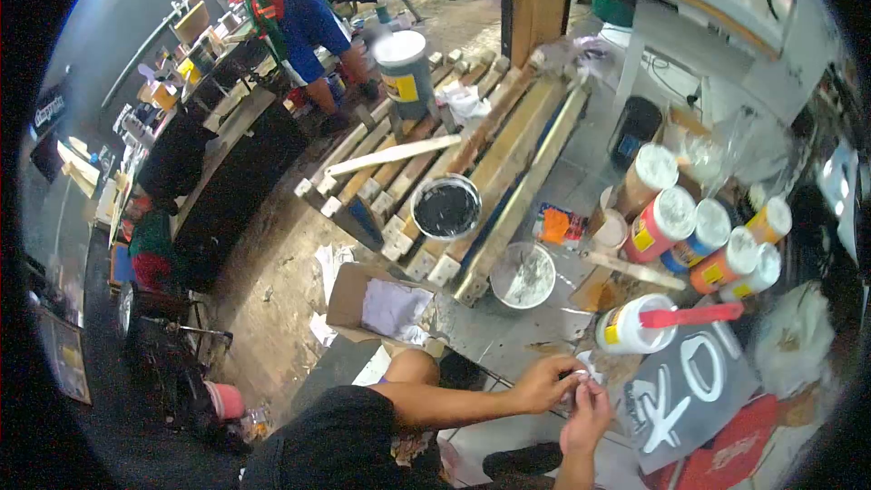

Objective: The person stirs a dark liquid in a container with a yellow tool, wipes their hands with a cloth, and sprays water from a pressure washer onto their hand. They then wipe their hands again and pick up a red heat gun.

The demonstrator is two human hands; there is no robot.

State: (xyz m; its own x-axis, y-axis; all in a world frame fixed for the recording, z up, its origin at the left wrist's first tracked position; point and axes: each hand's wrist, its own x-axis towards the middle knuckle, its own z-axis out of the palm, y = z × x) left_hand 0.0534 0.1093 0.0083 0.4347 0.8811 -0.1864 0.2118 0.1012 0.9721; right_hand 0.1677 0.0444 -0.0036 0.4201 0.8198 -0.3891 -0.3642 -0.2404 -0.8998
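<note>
My left hand and my right hand meet at the lower centre right, fingers pinched together on something small and pale that I cannot make out. Just above them stands a white tub with a red spatula lying across its lid. Beside my hands at the right is a dark grey sheet with white painted characters. An open white bucket, smeared inside, stands further up.
Wooden beams carry a tub of black paint and a large lidded bucket. Lidded paint jars cluster at the right. A cardboard box lies left of centre. Another person stands at the upper left.
</note>
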